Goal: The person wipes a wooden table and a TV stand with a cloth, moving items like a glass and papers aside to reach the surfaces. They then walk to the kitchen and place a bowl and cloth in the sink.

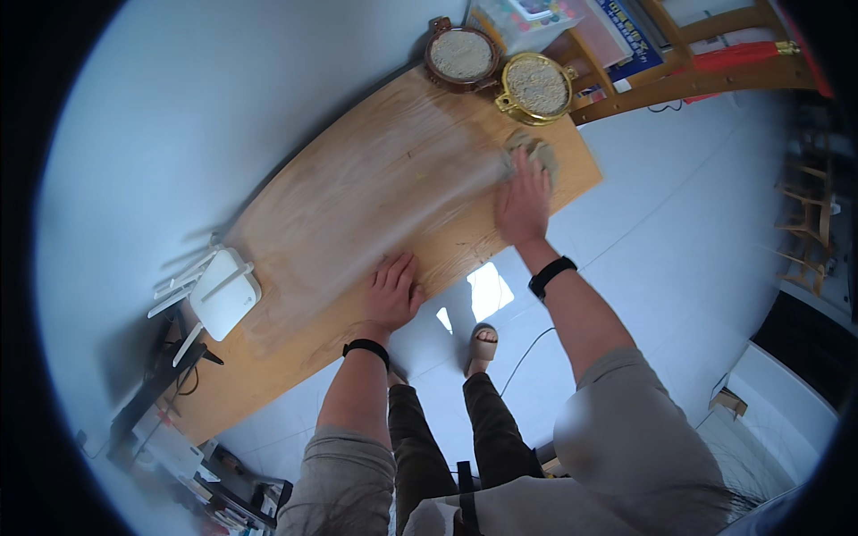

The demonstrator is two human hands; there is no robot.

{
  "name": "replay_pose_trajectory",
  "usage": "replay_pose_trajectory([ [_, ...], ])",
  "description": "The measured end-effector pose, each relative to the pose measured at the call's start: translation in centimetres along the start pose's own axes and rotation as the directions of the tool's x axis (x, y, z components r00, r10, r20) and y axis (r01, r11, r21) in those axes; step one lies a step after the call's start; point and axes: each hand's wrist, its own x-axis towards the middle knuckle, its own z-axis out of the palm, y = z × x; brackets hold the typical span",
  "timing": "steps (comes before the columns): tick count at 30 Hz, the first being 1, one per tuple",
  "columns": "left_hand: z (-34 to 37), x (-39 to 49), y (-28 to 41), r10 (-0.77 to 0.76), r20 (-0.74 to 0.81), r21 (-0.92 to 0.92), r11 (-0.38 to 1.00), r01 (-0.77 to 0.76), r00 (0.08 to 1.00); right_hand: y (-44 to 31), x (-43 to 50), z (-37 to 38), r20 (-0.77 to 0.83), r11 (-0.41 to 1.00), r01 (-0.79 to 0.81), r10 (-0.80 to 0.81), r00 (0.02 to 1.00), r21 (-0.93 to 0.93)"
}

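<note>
My right hand (pixel 525 201) lies with its palm down over a crumpled greenish-beige cloth (pixel 536 147), pressed onto the wooden tabletop (pixel 429 234) near its right end. The cloth's edges stick out beyond the fingertips, and the rest of it is hidden under the hand. On the table's near edge rests my left hand (pixel 394 289), palm down, with nothing in it. Pale, hazy streaks run across the middle of the wood. Just beyond the cloth stands a gold-coloured two-handled pot (pixel 536 86) filled with grey granular material. Beside it is a similar brown pot (pixel 462 55).
A white router (pixel 224 293) with several antennas stands at the table's left, by the wall (pixel 201 114). Behind the pots are a clear plastic box (pixel 529 27) and a wooden shelf (pixel 677 74) with books. A thin cable (pixel 526 355) lies on the floor near my feet.
</note>
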Motion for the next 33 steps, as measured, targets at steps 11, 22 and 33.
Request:
replay_pose_trajectory([
  [11,0.2,-0.6,-0.1,-0.025,-0.018,-0.007,1.000,0.025,1.000,-0.1,1.5,-1.0,-0.257,0.991,0.132,-0.120,0.959,0.029],
  [22,0.3,-1.0,-0.3,-0.016,-0.151,0.051,0.998,0.024,0.988,-10.2,-1.9,-2.6,-0.076,0.714,0.663,-0.666,0.742,0.226],
  [33,0.5,-1.1,-0.4,-0.029,-0.250,-0.018,1.000,0.025,0.968,-14.7,-4.2,1.4,0.039,0.895,0.446,-0.446,0.894,0.005],
])
